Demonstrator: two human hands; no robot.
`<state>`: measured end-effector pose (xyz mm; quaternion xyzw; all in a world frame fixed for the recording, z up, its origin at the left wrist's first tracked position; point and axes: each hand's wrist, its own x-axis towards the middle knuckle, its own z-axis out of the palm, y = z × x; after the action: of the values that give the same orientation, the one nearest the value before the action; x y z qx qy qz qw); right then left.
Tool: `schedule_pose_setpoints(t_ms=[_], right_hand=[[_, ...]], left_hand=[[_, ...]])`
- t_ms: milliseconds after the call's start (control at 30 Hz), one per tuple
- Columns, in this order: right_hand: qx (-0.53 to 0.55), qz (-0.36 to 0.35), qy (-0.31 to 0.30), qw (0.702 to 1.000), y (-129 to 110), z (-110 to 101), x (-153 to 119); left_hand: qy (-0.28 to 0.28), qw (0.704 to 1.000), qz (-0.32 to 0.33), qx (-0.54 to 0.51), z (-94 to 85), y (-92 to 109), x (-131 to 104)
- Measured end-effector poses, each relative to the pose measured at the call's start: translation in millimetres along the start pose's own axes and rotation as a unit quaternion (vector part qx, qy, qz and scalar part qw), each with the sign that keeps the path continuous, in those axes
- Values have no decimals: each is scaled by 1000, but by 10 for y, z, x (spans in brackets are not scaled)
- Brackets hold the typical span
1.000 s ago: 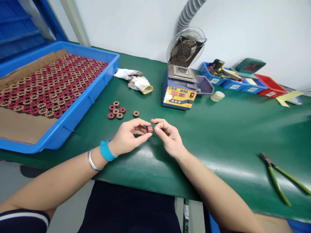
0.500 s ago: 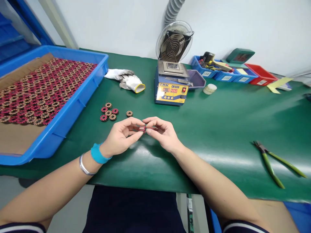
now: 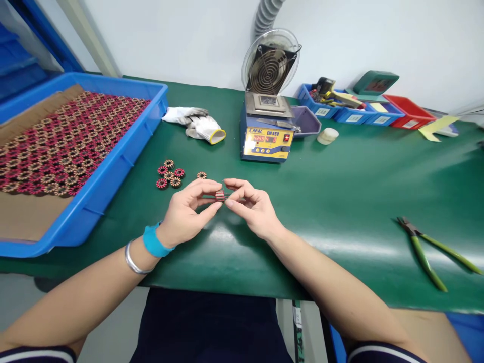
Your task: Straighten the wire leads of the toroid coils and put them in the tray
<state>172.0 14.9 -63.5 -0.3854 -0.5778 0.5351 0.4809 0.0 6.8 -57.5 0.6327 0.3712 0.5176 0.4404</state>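
Between thumb and fingers, my left hand grips a small wire-wound ring coil with red windings, turned on its side. Thin dark wire ends stick out from the coil's right side. My right hand is closed around these ends, thumb against fingertips, just beside the coil. Beyond my left hand lies one loose copper-coloured coil, partly near my fingers. A cluster of several red and copper-coloured coils rests flat on the green mat further left.
A blue tray full of coils stands at left. White gloves lie behind the cluster. A solder pot with a fan stands at the back, near a round white container and small bins. Green-handled cutters lie right.
The coil has shifted slightly left and now shows its wire ends. My right fingers have moved off its body onto these ends. The solder pot's display reads differently.
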Motion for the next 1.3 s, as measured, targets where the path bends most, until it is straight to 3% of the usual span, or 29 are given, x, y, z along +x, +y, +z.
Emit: schedule_pose_setpoints(t_ms=[100, 267, 400, 567, 867, 967, 1100, 1200, 1300], right_hand=[[-61, -59, 15, 996, -60, 51, -68], [-197, -218, -26, 955, -171, 92, -160], [-183, -177, 26, 967, -119, 6, -66], [-148, -101, -19, 984, -38, -61, 35], [-154, -94, -12, 984, -23, -73, 22], [-218, -151, -1, 964, -47, -93, 19], [-342, -256, -29, 904, -69, -130, 14], [-395, -282, -45, 873, -58, -151, 14], [-401, -281, -34, 871, -47, -140, 11]], left_hand=[[35, 999, 14, 31, 5, -19, 9], [43, 998, 18, 50, -21, -27, 49], [3, 999, 11, 44, -22, -3, 44], [-35, 999, 8, 23, -11, 8, 14], [-50, 999, -9, 7, -19, -2, 20], [-27, 998, -44, -27, -17, 16, 42], [-7, 996, -65, -52, -37, 30, 71], [-11, 993, -90, -75, -53, 23, 77], [-25, 990, -106, -91, -62, 11, 77]])
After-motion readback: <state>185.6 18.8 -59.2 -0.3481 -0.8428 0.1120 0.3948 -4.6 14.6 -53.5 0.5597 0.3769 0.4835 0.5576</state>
